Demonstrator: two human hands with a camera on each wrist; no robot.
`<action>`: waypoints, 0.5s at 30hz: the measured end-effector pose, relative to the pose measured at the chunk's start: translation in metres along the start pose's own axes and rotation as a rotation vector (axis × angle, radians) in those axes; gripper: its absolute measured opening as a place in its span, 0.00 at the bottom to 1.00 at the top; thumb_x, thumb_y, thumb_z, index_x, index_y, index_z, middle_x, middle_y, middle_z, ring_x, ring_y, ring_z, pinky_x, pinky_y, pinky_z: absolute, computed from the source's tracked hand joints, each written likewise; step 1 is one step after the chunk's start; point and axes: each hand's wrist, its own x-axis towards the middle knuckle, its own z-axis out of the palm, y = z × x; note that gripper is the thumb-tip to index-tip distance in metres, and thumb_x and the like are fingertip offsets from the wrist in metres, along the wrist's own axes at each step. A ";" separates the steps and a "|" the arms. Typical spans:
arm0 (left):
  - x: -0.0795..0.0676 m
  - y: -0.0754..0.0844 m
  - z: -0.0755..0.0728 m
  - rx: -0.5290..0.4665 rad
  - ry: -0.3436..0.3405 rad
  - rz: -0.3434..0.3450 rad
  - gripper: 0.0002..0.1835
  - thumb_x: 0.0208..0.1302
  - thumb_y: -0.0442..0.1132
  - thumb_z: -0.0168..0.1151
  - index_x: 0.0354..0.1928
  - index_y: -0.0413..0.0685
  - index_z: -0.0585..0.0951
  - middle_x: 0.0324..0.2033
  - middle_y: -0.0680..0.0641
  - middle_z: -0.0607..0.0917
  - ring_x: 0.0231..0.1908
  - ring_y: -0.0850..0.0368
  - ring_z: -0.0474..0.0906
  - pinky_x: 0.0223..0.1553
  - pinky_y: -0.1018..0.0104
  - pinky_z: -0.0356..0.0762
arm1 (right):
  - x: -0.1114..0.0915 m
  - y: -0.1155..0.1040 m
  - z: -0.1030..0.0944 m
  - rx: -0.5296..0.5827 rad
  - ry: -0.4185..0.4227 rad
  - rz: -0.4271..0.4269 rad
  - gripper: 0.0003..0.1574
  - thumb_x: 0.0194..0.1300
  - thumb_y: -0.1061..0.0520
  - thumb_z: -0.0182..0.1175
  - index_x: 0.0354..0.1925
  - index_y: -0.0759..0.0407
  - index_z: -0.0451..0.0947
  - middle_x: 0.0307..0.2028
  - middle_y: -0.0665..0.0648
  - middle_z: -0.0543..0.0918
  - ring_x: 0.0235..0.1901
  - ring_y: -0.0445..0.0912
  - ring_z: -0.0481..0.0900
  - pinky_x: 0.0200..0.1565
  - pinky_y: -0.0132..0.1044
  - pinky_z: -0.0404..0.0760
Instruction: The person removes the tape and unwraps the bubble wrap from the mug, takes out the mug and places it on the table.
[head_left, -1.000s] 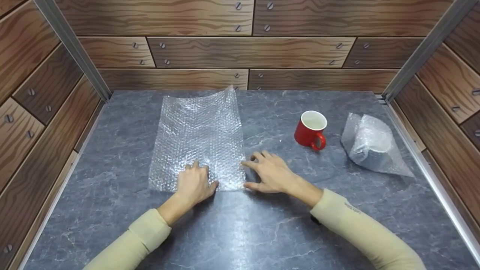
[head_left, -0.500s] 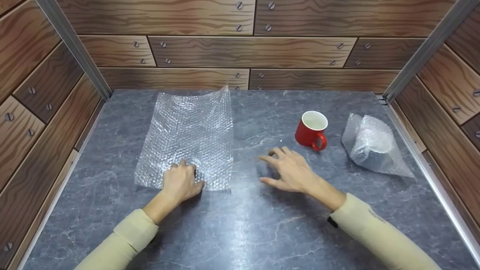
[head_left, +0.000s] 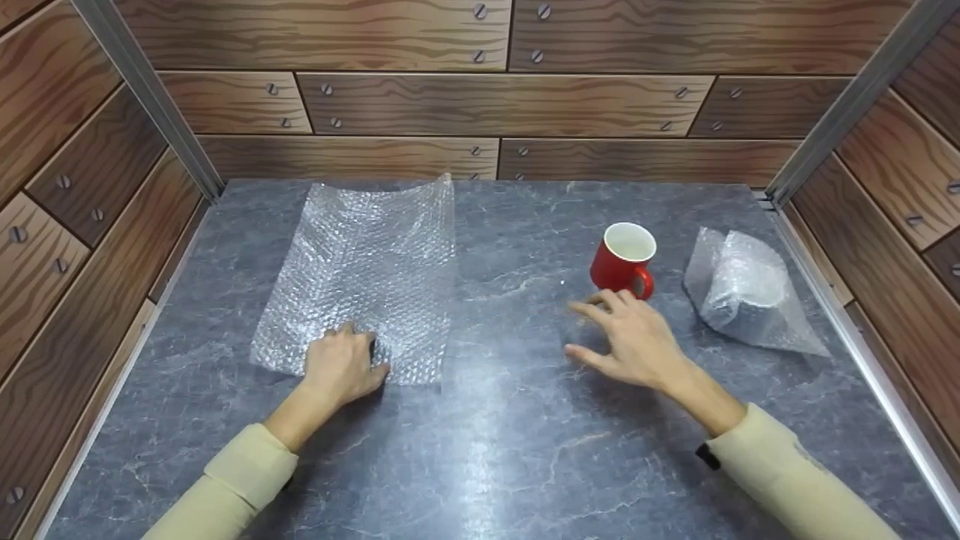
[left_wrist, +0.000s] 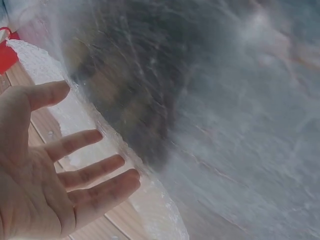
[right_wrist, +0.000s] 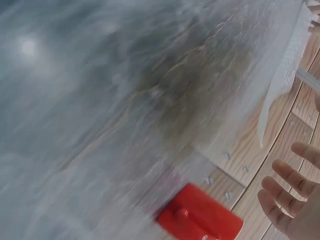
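Observation:
A sheet of bubble wrap (head_left: 375,262) lies flat on the left part of the table, its far right corner curling up. My left hand (head_left: 341,364) rests on the sheet's near edge; in the left wrist view its fingers (left_wrist: 82,142) are extended and spread against the wrap. To the right, my right hand (head_left: 637,341) is over the table with fingers apart and nothing in it. Just beyond it stands an upright red mug (head_left: 619,259) with a white inside, its handle toward me. The right fingertips overlap the mug's base in the head view.
A bubble-wrapped bundle (head_left: 750,292) sits by the table's right edge, its contents blurred by the wrap. Metal posts (head_left: 146,97) and wood-patterned walls (head_left: 420,105) enclose the grey marbled table (head_left: 510,450) at the back and sides.
The bubble wrap has slid left together with my left hand. My right hand has left the sheet's right edge and moved right, up to the red mug. Mug and wrapped bundle stay put.

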 end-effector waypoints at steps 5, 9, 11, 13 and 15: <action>-0.001 -0.011 -0.001 0.009 -0.002 -0.007 0.30 0.57 0.58 0.74 0.51 0.42 0.87 0.42 0.32 0.88 0.36 0.32 0.87 0.30 0.42 0.88 | -0.006 0.016 -0.009 -0.015 0.057 0.049 0.41 0.59 0.30 0.71 0.64 0.48 0.83 0.51 0.59 0.84 0.47 0.58 0.82 0.40 0.54 0.83; -0.002 -0.020 -0.002 -0.003 -0.020 -0.010 0.31 0.58 0.58 0.73 0.55 0.43 0.87 0.44 0.31 0.88 0.37 0.31 0.87 0.31 0.41 0.88 | -0.010 0.029 -0.016 -0.022 0.089 0.095 0.42 0.58 0.31 0.72 0.65 0.48 0.82 0.52 0.60 0.84 0.47 0.60 0.81 0.40 0.56 0.82; -0.002 -0.025 -0.002 -0.009 -0.023 -0.008 0.30 0.58 0.57 0.73 0.56 0.44 0.87 0.45 0.31 0.87 0.37 0.30 0.87 0.31 0.41 0.88 | -0.012 0.036 -0.019 -0.030 0.103 0.116 0.43 0.58 0.31 0.73 0.65 0.49 0.82 0.53 0.62 0.84 0.48 0.61 0.81 0.41 0.57 0.82; -0.003 -0.031 -0.003 -0.010 -0.025 -0.007 0.30 0.58 0.57 0.73 0.56 0.44 0.87 0.46 0.30 0.87 0.38 0.30 0.87 0.31 0.40 0.88 | -0.014 0.043 -0.022 -0.035 0.114 0.135 0.43 0.57 0.33 0.74 0.65 0.50 0.82 0.54 0.63 0.84 0.49 0.62 0.82 0.42 0.58 0.82; -0.003 -0.037 -0.003 -0.015 -0.026 -0.009 0.30 0.58 0.56 0.73 0.56 0.44 0.87 0.47 0.30 0.87 0.39 0.29 0.87 0.31 0.39 0.88 | -0.017 0.051 -0.025 -0.031 0.120 0.161 0.43 0.56 0.34 0.75 0.65 0.51 0.82 0.54 0.64 0.84 0.51 0.64 0.82 0.44 0.60 0.82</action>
